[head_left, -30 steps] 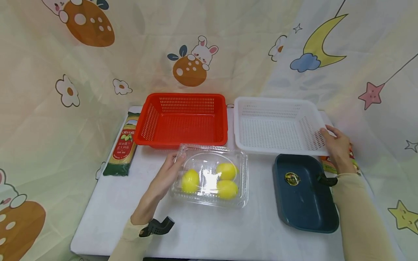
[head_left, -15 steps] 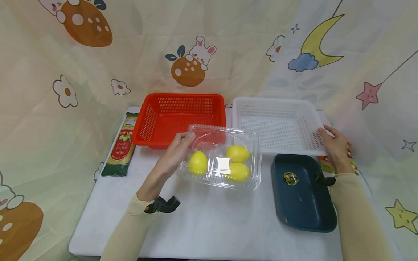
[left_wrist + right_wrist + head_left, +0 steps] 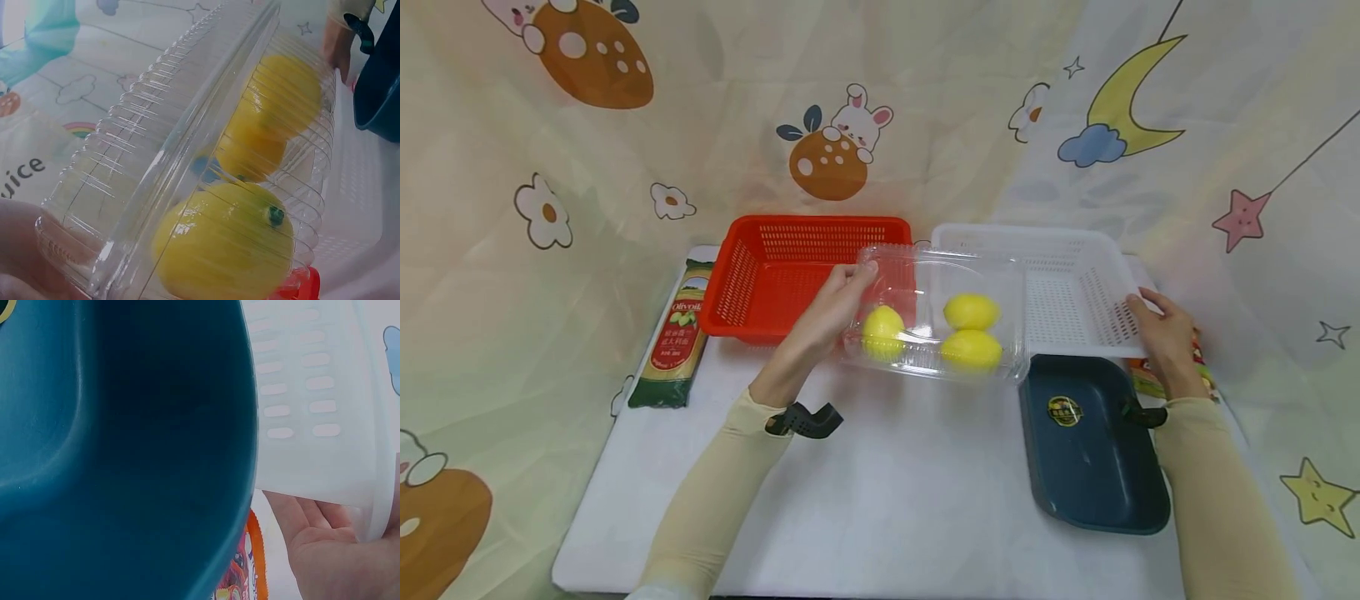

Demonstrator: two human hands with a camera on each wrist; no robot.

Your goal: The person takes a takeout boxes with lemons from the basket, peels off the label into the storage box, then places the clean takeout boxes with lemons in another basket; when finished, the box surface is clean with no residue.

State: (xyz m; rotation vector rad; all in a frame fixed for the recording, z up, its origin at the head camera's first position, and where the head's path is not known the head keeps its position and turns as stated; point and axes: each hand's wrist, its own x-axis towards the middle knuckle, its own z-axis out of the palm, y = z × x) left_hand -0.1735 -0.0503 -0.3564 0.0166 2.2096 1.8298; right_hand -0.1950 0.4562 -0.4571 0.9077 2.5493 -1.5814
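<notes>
My left hand (image 3: 829, 310) grips the left side of a clear plastic clamshell box (image 3: 917, 275), raised above the table in front of the two baskets. Inside it lie three yellow lemons (image 3: 972, 350); the left wrist view shows one lemon (image 3: 225, 244) close up through the ribbed wall. The box overlaps the red basket (image 3: 718, 292) and the white basket (image 3: 1075, 346) in the head view. At the right, my right hand (image 3: 1167, 337) pinches the right rim of the white basket, thumb on the rim and fingers beneath, as the right wrist view shows.
A dark blue tray (image 3: 1097, 467) with a round sticker sits in front of the white basket. A green and red pasta packet (image 3: 673, 342) lies left of the red basket. Partly hidden under my right hand is a colourful packet (image 3: 253, 562). A patterned cloth hangs behind.
My left hand has carried the clamshell box with the lemons up and to the right, from the table's middle to over the baskets' front edges. My right hand stays on the white basket's rim.
</notes>
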